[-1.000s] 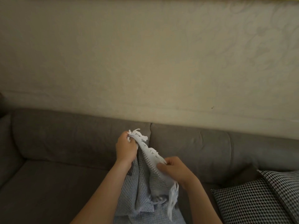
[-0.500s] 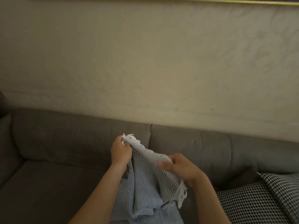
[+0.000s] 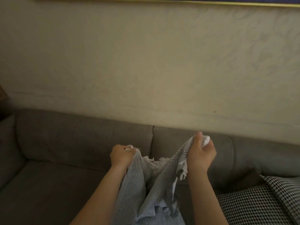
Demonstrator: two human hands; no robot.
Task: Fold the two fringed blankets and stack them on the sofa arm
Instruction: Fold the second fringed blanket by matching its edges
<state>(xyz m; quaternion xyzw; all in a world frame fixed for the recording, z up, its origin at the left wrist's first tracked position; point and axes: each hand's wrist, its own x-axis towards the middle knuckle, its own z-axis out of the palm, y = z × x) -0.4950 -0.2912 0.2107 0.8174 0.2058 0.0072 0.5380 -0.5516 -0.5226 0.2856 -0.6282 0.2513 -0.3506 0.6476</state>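
A pale blue-grey waffle-weave blanket (image 3: 155, 189) with a white fringe hangs in front of me over the grey sofa (image 3: 68, 143). My left hand (image 3: 121, 155) grips one fringed corner of it. My right hand (image 3: 200, 154) grips the fringed edge further right and slightly higher. The fringed edge sags in a loose curve between the two hands. The rest of the blanket drops out of the bottom of the frame. Only this one blanket is in view. The sofa arm (image 3: 6, 143) shows at the far left.
Two black-and-white houndstooth cushions (image 3: 253, 202) lie on the sofa seat at the lower right. A beige wall (image 3: 146, 62) rises behind the sofa, with a picture frame's lower edge (image 3: 162, 0) at the top. The left seat cushion (image 3: 40, 192) is bare.
My right hand has slid right and upward along the fringed edge, away from my left hand. The edge now spreads between the two hands instead of being bunched together.
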